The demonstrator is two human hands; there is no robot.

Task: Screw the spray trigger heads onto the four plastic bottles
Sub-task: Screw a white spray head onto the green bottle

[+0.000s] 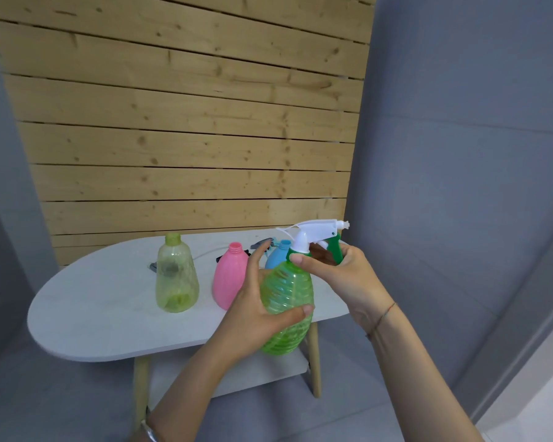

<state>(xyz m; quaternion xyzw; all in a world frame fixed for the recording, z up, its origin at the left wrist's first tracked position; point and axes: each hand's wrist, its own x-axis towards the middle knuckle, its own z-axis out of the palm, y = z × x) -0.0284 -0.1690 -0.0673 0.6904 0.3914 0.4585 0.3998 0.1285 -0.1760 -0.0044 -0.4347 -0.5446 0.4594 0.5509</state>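
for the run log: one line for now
left hand: green bottle | right hand: trigger head | headless: yellow bottle, pink bottle, blue bottle

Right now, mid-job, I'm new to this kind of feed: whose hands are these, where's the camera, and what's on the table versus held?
There is no machine: these are a person's two bare hands. The single picture comes from a wide-angle camera worn on the head, looking forward and down. The left hand grips a bright green ribbed translucent plastic bottle, held up in front of the white oval table. The right hand holds the white-and-green spray trigger head at that bottle's neck. On the table stand three open-necked bottles: a yellow-green translucent bottle, a pink bottle and a blue bottle, the last mostly hidden behind the hands. Some dark parts lie behind them, too hidden to identify.
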